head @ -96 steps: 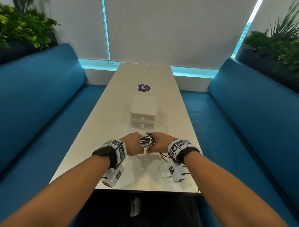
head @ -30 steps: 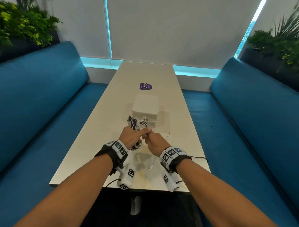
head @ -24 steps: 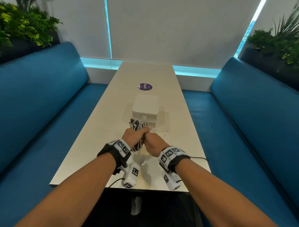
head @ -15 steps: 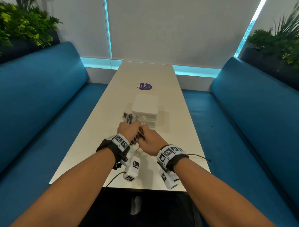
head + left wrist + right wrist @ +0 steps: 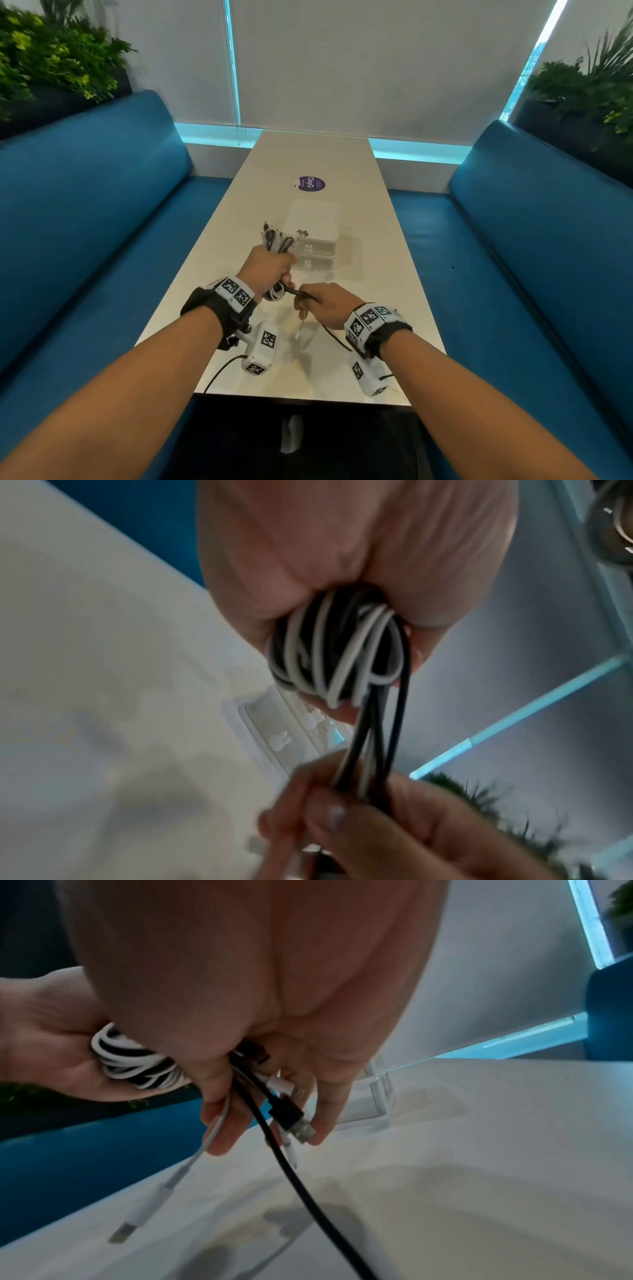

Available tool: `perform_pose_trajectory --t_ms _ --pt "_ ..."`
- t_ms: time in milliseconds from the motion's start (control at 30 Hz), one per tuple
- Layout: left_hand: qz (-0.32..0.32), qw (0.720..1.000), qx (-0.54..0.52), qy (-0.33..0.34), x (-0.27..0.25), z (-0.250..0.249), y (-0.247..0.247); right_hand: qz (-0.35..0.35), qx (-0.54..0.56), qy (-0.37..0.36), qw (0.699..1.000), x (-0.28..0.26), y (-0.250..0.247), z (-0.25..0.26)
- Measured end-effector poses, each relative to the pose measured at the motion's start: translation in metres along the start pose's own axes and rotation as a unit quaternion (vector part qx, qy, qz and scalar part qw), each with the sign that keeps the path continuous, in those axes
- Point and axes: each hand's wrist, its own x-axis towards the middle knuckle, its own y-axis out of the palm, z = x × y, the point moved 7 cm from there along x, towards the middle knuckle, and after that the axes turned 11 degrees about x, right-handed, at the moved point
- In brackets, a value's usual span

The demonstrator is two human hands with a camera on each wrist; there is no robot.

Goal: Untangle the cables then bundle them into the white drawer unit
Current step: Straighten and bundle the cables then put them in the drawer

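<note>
My left hand (image 5: 270, 270) grips a coiled bundle of black and white cables (image 5: 277, 240), held up just in front of the white drawer unit (image 5: 313, 236). The coil (image 5: 335, 653) fills the left fist. My right hand (image 5: 322, 303) holds the loose black and white strands (image 5: 373, 750) trailing from the coil. Between the right fingers (image 5: 219, 1123) hang a black USB plug (image 5: 291, 1118) and a white connector end (image 5: 137, 1218). Both drawers of the unit look pushed in.
The long pale table (image 5: 308, 154) carries a round purple sticker (image 5: 311, 184) beyond the drawer unit. Blue benches (image 5: 85, 222) run along both sides, with plants (image 5: 51, 61) behind them. A thin black lead (image 5: 222, 370) trails from the left wrist camera.
The hands have drawn apart: the left hand lifted the coil toward the drawer unit, while the right hand pulled back toward me with the loose cable ends.
</note>
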Motion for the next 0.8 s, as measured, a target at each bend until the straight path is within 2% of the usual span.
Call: perform_pose_trajectory --t_ms 133,400,500,667,800 --pt "0.051 0.978 0.194 0.062 0.002 -0.002 0.011 0.023 -0.032 0.027 0.999 -0.001 0.003 -0.007" --pt "0.169 0.924 0.326 0.109 -0.011 0.01 0.029 -0.031 -0.009 0.04 0.999 0.0 -0.02 -0.014" --pt "0.177 0.909 0.354 0.13 -0.013 0.006 0.034 -0.031 0.003 0.041 0.999 0.003 -0.022 -0.019" --pt "0.189 0.873 0.44 0.09 -0.009 0.015 0.034 -0.038 0.029 0.051 0.998 0.0 -0.018 -0.024" --pt "0.173 0.865 0.463 0.086 -0.009 0.02 0.038 -0.026 0.059 0.069 0.996 0.0 -0.014 -0.028"
